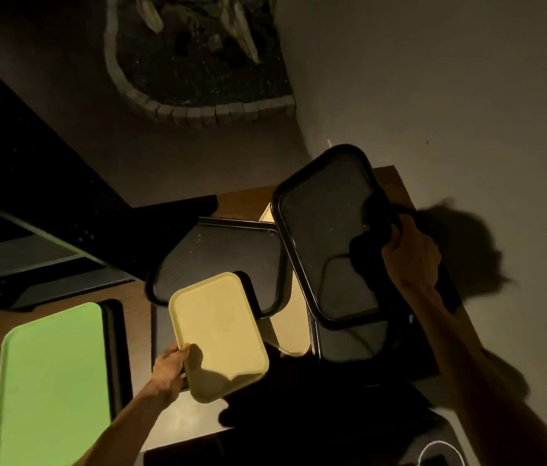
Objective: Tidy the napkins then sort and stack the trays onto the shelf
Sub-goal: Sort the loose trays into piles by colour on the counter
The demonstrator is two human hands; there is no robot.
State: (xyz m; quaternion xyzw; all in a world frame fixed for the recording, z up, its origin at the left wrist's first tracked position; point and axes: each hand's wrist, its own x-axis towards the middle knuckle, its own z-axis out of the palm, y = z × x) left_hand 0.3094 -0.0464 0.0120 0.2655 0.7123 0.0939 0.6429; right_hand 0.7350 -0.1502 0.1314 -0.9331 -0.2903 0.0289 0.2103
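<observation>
Over a dim desk, the left hand pinches a small yellow tray while the right hand grasps a large black tray; sorting looks midway, with a green tray and another black tray lying unstacked.

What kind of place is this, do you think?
Probably a cafeteria or food court tray station: several serving trays, black, yellow and green, lie on a wooden table near a brick-edged planter.

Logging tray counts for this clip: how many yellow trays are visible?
2. One small yellow tray is held up by the left hand. A second yellow tray lies on the table, mostly covered by black trays; more may be hidden.
</observation>
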